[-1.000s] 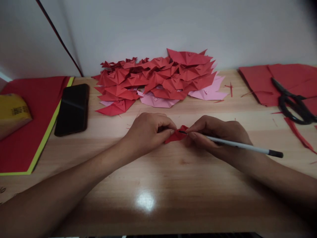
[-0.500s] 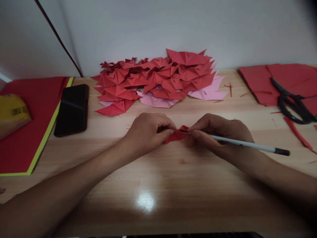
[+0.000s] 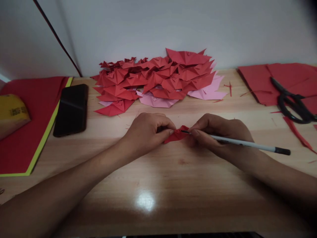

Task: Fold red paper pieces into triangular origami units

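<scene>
A small folded red paper piece [image 3: 176, 135] lies on the wooden table [image 3: 158, 178] between my hands. My left hand [image 3: 146, 132] is closed, pinching its left side with thumb and fingers. My right hand [image 3: 218, 134] is closed round a white pen [image 3: 245, 143] with a black cap end, and the pen's tip rests on the red paper. Behind them sits a heap of folded red and pink paper shapes [image 3: 158, 79] against the wall.
A black phone [image 3: 71, 109] lies at the left beside a red sheet with a yellow-green edge [image 3: 29, 132] and a yellow object [image 3: 11, 114]. Red paper sheets [image 3: 262, 82], black scissors [image 3: 292, 100] and red scraps are at the right.
The pen has swung slightly, its capped end moving a little right and up. Both hands stay on the red paper piece.
</scene>
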### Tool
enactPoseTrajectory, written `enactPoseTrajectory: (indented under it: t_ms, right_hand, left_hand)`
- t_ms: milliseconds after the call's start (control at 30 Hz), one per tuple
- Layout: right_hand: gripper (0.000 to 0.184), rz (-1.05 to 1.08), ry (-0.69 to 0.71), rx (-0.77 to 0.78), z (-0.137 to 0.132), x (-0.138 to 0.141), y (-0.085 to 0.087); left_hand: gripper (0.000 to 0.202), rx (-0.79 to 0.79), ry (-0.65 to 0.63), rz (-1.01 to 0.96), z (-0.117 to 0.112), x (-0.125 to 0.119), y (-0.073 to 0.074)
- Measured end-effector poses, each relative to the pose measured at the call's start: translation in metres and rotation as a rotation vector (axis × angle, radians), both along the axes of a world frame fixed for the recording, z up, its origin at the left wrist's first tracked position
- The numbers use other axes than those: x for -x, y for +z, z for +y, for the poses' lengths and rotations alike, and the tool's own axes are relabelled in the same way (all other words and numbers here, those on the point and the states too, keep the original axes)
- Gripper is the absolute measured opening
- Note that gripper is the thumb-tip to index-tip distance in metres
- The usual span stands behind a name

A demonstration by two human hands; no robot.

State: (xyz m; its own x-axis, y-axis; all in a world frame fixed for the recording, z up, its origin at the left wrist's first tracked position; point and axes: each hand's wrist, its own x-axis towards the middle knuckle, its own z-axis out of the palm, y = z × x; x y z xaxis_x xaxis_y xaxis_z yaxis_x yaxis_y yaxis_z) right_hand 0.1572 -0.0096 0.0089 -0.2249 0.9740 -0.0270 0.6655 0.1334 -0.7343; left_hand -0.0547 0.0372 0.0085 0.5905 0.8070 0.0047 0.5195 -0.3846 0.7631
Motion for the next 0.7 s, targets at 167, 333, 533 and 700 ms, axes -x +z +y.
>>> enactPoseTrajectory:
  t_ms: [167, 333, 533, 700]
  right_hand:
    - [0.02, -0.002, 0.016, -0.016, -0.0001, 0.0004, 0.0007]
    - [0.021, -0.002, 0.02, 0.0, 0.0, 0.0007, 0.0014]
    - [0.02, -0.009, 0.007, -0.013, -0.0002, 0.0013, 0.0014]
    - [0.02, -0.011, 0.009, 0.007, 0.0001, 0.0009, 0.0007]
  left_hand:
    - [0.019, -0.003, -0.008, -0.005, 0.0007, 0.0, 0.0]
    - [0.019, -0.008, -0.002, -0.01, 0.0008, -0.0002, 0.0002]
    - [0.018, -0.001, -0.006, -0.01, 0.0003, -0.0005, 0.0004]
    - [0.019, 0.002, 0.0, -0.013, 0.0004, -0.0001, 0.0002]
